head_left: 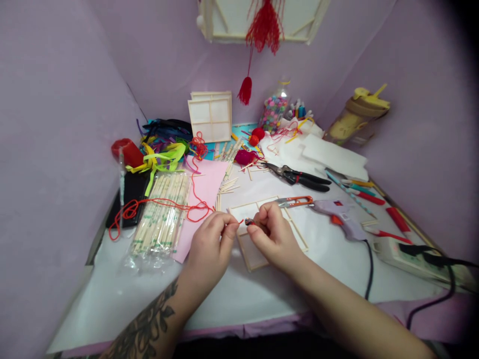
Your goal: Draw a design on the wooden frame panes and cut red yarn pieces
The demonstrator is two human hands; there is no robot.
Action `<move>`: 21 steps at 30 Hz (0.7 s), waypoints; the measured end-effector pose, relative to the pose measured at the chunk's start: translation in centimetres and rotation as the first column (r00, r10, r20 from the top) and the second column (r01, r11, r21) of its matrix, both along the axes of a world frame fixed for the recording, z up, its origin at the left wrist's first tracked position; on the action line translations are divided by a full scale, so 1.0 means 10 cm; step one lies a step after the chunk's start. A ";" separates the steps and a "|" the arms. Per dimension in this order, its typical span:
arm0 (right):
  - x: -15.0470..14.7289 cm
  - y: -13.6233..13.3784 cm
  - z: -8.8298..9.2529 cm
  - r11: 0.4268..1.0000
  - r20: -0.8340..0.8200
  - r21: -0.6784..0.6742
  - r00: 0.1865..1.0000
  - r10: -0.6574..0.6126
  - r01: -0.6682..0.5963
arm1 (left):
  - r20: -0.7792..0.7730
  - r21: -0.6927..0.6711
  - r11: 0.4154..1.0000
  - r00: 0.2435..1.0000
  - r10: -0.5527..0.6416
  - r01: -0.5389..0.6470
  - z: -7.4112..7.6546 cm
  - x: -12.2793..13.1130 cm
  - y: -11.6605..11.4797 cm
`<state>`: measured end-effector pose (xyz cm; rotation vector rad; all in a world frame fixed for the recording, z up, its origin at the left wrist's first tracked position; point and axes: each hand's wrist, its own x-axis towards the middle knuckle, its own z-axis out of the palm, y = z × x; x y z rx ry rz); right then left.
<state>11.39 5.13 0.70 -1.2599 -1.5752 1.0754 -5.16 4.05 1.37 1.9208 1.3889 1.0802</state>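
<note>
My left hand (214,239) is closed in a pinch on red yarn (241,221), whose short end sticks out past the fingertips. The rest of that colour of yarn trails leftward in loose loops over the table. Facing it, my right hand (275,234) pinches a small dark, shiny bead-like piece (249,222), mostly covered by the fingers. The yarn end points at this piece, with a slight gap between them. Beneath both hands lies a square frame of thin wooden sticks (245,254) with a white backing, partly hidden by the right hand.
To the left are a plastic bag of wooden chopsticks (160,219) and pink paper (205,184). On the right lie orange thread snips (299,201), black pruning shears (305,179), a glue gun (348,219) and a power strip (407,254). A red tassel (245,90) hangs overhead.
</note>
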 end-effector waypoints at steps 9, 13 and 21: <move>0.00 0.00 -0.01 1.000 0.035 -0.005 0.999 -0.001 0.001 | -0.015 0.022 1.000 1.000 -0.022 0.023 0.00 0.00 0.00; 0.02 -0.01 -0.03 1.000 0.070 0.001 0.998 -0.007 0.007 | -0.068 0.058 0.998 0.998 -0.006 0.010 0.00 0.00 0.01; 0.11 0.00 -0.03 0.999 -0.121 0.018 0.992 -0.026 0.028 | -0.242 0.301 0.953 0.963 0.118 -0.041 0.05 -0.04 0.01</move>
